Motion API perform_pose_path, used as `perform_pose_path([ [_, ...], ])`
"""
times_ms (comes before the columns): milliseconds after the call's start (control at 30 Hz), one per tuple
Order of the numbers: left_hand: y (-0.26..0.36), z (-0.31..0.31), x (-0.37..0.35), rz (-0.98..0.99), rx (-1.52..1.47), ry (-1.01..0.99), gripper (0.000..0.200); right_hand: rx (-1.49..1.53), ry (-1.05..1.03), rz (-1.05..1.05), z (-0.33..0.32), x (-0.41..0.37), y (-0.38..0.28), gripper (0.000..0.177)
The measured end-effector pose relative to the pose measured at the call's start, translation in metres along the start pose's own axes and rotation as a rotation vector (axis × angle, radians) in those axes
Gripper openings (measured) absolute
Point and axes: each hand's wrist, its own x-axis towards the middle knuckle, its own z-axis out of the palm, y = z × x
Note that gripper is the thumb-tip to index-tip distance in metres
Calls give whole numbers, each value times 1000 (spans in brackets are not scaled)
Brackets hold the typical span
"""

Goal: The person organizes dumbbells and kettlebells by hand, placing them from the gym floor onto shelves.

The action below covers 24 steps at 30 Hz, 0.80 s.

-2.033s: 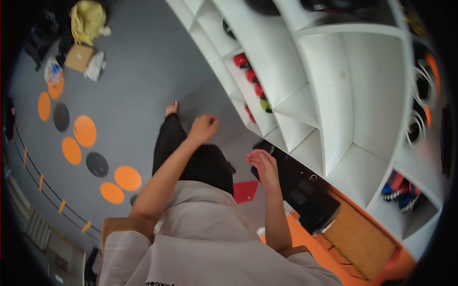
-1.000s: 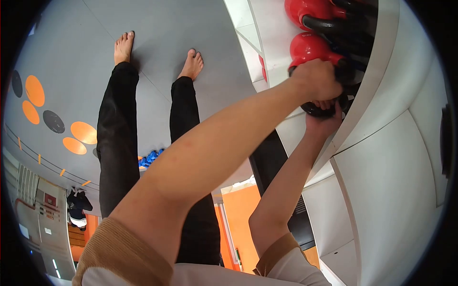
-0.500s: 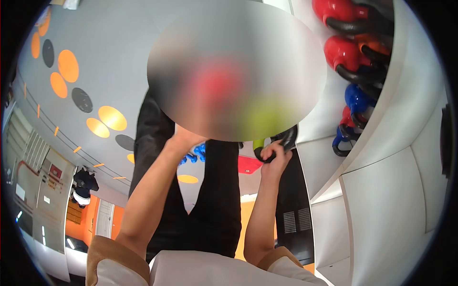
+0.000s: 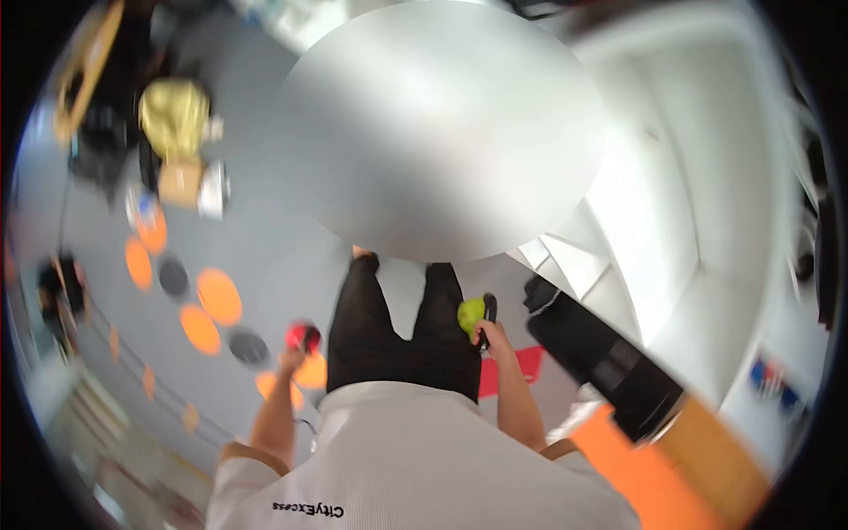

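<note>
My left hand, blurred at the end of the lowered arm, is closed on a small red kettlebell with a black handle. The kettlebell hangs out to the left of my leg. On the other side, my right hand has its fingers wrapped round the black handle of a yellow-green kettlebell. That one hangs beside my right thigh, above the floor. Between the two weights are my legs in black trousers. A large blurred oval hides the upper middle of the view.
Orange and dark round markings run along the grey floor at left. A yellow bag and a cardboard box lie farther up. To the right are a tall black object, a red mat and white curved furniture.
The view has swung away from the kettlebell shelf, which no longer shows. My left hand, formerly hidden by the blur, now shows with the red kettlebell out at left. Both arms hang apart.
</note>
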Motion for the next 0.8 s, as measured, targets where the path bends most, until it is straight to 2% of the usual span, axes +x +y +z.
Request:
perform_pose_path([
  [33, -25, 4, -8, 492, -130, 311, 41, 59, 51, 5, 0, -4, 17, 15],
  [67, -49, 20, 39, 213, -315, 25, 47, 61, 75, -34, -5, -7, 42, 14],
  [100, -67, 27, 40, 405, -477, 204, 34, 65, 93, -69, -4, -14, 58, 14],
  [133, -33, -44, -5, 485, -414, 226, 34, 54, 120, -84, 3, -28, 75, 15],
  [233, 55, -125, -25, 708, -287, 266, 33, 112, 160, -209, 18, -51, 122, 18],
  [300, 85, -157, -50, 808, -188, 271, 32, 89, 229, -24, 35, -40, 173, 21],
  [367, 92, -180, -69, 874, -87, 254, 32, 92, 235, -3, 64, -59, 204, 21],
  [400, 97, -180, -74, 902, -43, 244, 31, 32, 233, 29, 70, -65, 220, 23],
  [433, 102, -176, -86, 925, -5, 232, 31, 0, 244, 91, 79, -60, 245, 34],
  [467, 103, -173, -89, 946, 34, 221, 31, 39, 247, 88, 86, -63, 262, 34],
  [533, 96, -166, -103, 967, 133, 189, 30, 22, 281, 98, 110, -79, 311, 46],
  [633, 107, -169, -133, 1007, 387, 128, 29, 173, 343, 81, 155, -80, 403, 49],
  [700, 123, -171, -148, 1020, 604, 79, 28, 402, 418, 194, 190, -118, 435, 54],
  [733, 134, -168, -158, 1025, 716, 53, 28, 515, 393, 203, 208, -118, 465, 62],
  [767, 148, -160, -167, 1029, 829, 25, 27, 593, 448, 247, 220, -145, 476, 52],
  [800, 162, -141, -178, 1038, 924, -8, 27, 692, 573, 121, 253, -108, 524, 38],
])
